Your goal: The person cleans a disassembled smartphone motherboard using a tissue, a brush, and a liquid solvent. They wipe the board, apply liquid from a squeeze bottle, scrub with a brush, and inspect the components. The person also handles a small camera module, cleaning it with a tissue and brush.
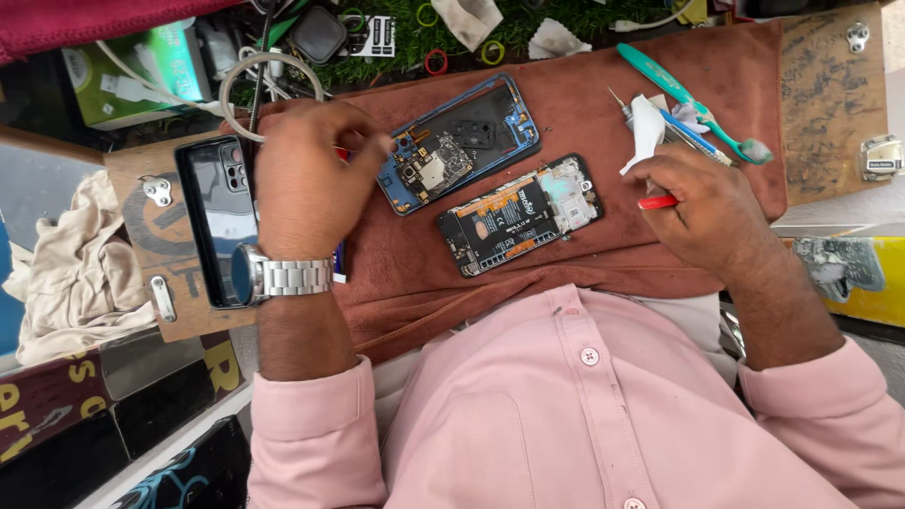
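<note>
Under the left hand (306,179), fingers curled shut, contents hidden. Blue phone frame (459,141) beside it, circuitry exposed, on the brown cloth (603,104). Right hand (707,212) clamps a red tool (657,202), tip hidden.

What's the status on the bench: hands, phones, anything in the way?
Left hand closed at the blue phone frame. Right hand grips a red-handled tool and white tissue. Opened phone lies untouched between them. Nothing in the way.
</note>
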